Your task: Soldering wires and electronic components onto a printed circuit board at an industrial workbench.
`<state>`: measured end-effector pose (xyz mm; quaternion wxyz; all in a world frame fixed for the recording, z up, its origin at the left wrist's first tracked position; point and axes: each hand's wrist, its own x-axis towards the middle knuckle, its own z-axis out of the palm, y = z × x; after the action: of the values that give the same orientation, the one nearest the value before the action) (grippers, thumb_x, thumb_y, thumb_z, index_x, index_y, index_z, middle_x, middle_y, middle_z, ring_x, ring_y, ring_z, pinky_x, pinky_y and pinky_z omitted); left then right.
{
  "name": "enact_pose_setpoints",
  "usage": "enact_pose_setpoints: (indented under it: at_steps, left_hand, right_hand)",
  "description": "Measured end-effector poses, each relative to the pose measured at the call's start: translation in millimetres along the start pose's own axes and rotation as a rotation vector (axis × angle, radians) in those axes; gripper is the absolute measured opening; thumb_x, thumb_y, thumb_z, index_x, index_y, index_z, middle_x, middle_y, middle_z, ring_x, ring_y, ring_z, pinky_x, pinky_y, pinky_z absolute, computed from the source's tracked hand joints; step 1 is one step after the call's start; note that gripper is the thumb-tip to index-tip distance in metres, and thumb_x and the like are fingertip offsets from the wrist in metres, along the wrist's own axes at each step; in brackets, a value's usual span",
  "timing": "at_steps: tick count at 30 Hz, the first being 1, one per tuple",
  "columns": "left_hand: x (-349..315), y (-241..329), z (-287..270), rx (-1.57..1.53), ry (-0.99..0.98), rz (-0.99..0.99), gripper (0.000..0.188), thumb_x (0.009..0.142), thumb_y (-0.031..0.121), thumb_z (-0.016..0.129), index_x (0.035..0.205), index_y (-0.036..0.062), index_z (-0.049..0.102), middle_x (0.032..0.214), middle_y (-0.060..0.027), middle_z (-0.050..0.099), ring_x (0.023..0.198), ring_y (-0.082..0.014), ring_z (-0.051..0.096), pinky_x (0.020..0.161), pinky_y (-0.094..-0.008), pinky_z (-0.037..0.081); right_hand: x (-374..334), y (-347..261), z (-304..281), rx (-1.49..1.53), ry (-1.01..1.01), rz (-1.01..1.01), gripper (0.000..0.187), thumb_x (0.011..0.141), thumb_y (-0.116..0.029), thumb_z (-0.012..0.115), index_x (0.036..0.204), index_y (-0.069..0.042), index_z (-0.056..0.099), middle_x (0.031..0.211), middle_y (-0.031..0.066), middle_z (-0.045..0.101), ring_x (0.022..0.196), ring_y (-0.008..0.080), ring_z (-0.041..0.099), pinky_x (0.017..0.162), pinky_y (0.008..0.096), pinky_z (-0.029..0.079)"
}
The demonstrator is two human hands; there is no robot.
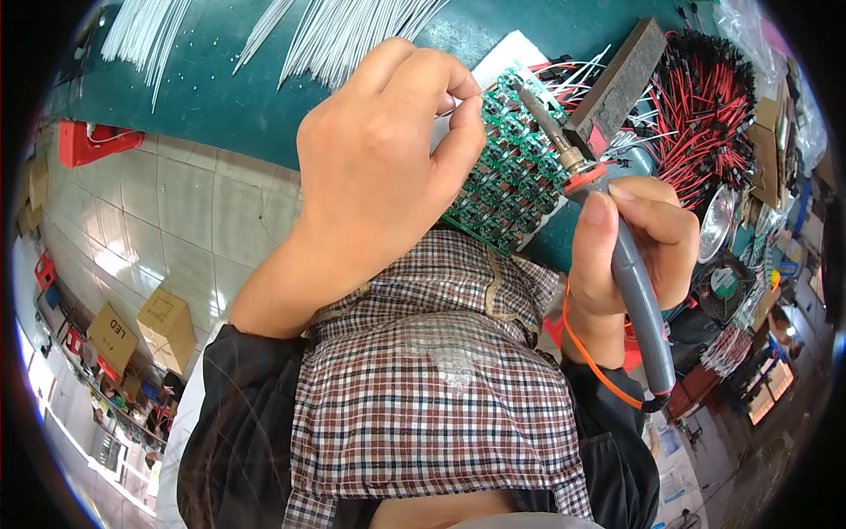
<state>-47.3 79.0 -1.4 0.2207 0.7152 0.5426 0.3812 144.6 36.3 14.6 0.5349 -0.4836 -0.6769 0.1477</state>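
Note:
In my right hand [674, 238] is a soldering iron [633, 282] with a grey handle, held like a pen. Its metal tip slants up and left over a panel of small green circuit boards [502, 198]. My left hand [374, 141] is at the panel's upper left edge, thumb and forefinger pinched together. Whatever lies between those fingertips is too small or hidden to make out. Under the panel, a white pad [513, 51] sticks out at the far side. Red, black and white wire ends lie beside the boards, partly behind the iron.
A dark rectangular bar [619, 81] lies right of the panel, beside a heap of red and black wires [705, 119]. Bundles of white wires [352, 40] rest on the green table [229, 115]. A black fan [723, 284] stands at right. Cardboard boxes [167, 328] sit on the floor.

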Motion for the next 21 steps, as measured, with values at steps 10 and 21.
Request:
enact_pose_setpoints:
  at_steps: [10, 21]
  left_hand:
    - [0.9, -1.6, 3.4, -0.016, 0.002, -0.002, 0.009, 0.082, 0.004, 0.075, 0.087, 0.0081, 0.069, 0.080, 0.0007, 0.061, 0.049, -0.0059, 0.046, 0.047, -0.0233, 0.037]
    - [-0.4, -5.6, 3.9, -0.053, -0.014, 0.020, 0.008, 0.083, 0.004, 0.076, 0.088, 0.0077, 0.070, 0.081, 0.0006, 0.062, 0.050, -0.0062, 0.046, 0.047, -0.0237, 0.037]
  right_hand:
    - [-1.3, 5.1, 4.8, -0.005, -0.018, 0.026, 0.029, 0.069, 0.006, 0.082, 0.086, 0.002, 0.059, 0.071, 0.0102, 0.064, 0.058, 0.0191, 0.065, 0.051, 0.0275, 0.051]
    - [0.7, 5.7, 6.8, -0.034, -0.015, -0.030, 0.026, 0.069, 0.004, 0.081, 0.084, 0.003, 0.059, 0.068, 0.0104, 0.064, 0.054, 0.0189, 0.063, 0.047, 0.0269, 0.050]
